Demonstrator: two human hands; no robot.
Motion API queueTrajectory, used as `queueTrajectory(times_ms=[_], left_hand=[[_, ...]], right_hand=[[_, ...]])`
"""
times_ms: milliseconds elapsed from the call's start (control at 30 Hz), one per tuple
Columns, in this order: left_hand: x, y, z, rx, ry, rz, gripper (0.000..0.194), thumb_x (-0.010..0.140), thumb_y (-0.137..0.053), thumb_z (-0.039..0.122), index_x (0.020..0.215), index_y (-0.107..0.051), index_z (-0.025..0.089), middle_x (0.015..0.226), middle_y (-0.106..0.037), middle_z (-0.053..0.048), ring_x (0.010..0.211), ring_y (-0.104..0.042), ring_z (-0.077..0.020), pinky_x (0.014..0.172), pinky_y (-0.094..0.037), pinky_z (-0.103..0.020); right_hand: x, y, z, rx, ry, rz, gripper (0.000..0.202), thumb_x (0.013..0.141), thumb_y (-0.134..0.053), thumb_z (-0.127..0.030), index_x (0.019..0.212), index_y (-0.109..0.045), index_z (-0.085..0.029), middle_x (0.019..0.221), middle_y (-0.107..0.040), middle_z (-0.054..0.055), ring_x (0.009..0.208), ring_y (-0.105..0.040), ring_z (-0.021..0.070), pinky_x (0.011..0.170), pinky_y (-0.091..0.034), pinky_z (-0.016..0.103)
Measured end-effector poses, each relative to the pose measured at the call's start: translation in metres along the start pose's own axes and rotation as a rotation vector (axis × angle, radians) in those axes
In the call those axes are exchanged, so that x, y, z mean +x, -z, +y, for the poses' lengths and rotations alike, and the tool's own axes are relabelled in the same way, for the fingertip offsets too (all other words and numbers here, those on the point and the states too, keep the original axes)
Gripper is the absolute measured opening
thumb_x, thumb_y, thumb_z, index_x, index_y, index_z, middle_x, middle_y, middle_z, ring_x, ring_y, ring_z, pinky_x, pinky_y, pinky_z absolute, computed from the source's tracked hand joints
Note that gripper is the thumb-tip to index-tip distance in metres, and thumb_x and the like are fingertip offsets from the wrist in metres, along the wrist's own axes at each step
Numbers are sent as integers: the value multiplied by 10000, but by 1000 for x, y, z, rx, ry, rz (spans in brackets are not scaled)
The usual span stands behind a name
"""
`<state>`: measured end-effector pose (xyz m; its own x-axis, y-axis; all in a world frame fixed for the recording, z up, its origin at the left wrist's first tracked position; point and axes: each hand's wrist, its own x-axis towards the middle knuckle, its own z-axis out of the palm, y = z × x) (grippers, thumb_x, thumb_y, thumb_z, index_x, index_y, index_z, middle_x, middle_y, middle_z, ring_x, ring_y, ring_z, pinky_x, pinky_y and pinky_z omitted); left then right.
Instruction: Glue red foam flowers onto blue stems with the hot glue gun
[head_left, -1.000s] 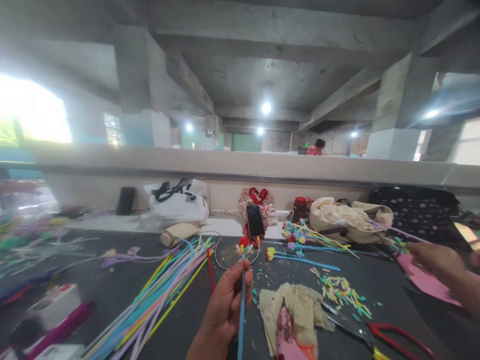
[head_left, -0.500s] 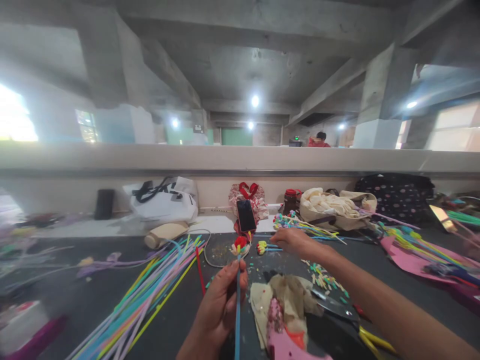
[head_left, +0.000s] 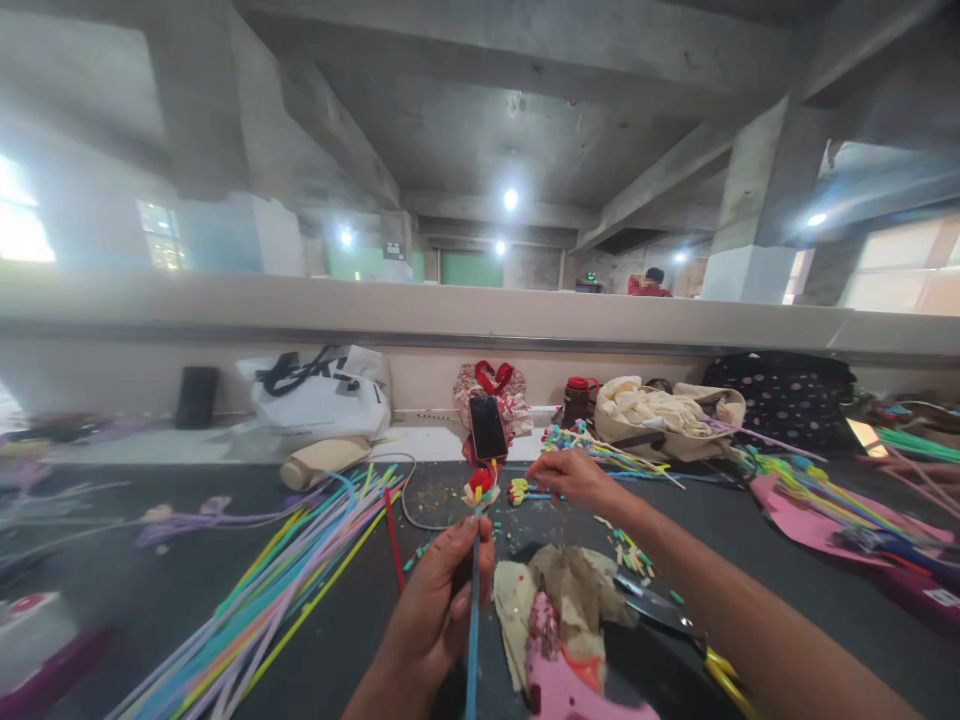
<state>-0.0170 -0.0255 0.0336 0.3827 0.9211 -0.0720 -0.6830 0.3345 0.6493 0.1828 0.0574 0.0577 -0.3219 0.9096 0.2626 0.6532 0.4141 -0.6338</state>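
My left hand (head_left: 442, 585) pinches a blue stem (head_left: 473, 620) just below a small flower (head_left: 481, 487) with a red centre and pale and yellow pieces around it. To the right, my right hand (head_left: 574, 478) is over the dark table (head_left: 315, 660), beside a small bunch of yellow-tipped blue stems (head_left: 519, 491). Its fingers are curled together, and whatever is between them is too small to make out. Below the hands a pink glue gun (head_left: 562, 670) lies on a stained cloth (head_left: 574, 590).
Coloured stems (head_left: 262, 600) spread over the left side. Scissors (head_left: 660, 607) and small cut pieces (head_left: 630, 555) lie at right. Behind stand a phone (head_left: 488, 428), a white bag (head_left: 322, 395), a red-lidded bottle (head_left: 578, 400) and a cloth-filled basket (head_left: 667, 415).
My right hand has shifted slightly left, closer to the flower. My left hand keeps its hold on the blue stem. The view has moved a little.
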Motion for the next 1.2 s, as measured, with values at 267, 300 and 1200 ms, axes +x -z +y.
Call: queueTrajectory(times_ms=[267, 300, 1200], left_hand=[[-2, 0, -1, 12, 5, -16, 115, 749, -563, 235, 718, -581, 126, 466, -539, 44, 240, -306, 25, 268, -267, -66], [-2, 0, -1, 12, 9, -12, 109, 748, -564, 228, 718, -581, 125, 465, -538, 45, 241, -306, 26, 269, -264, -63], [-1, 0, 0, 20, 17, 6, 132, 758, -552, 237, 708, -588, 120, 443, -558, 29, 234, -312, 27, 278, -280, -55]], right_hand=[[-3, -8, 3, 300, -112, 0, 103, 648, -480, -175, 624, -579, -156, 596, -581, -30, 447, -515, 72, 359, -299, 146], [-4, -9, 3, 343, -136, -4, 110, 635, -464, -170, 633, -573, -157, 588, -586, -26, 449, -529, 79, 345, -290, 145], [-4, -23, 17, 256, -164, 68, 194, 633, -616, -246, 499, -518, -147, 383, -464, -69, 362, -365, 49, 381, -238, 174]])
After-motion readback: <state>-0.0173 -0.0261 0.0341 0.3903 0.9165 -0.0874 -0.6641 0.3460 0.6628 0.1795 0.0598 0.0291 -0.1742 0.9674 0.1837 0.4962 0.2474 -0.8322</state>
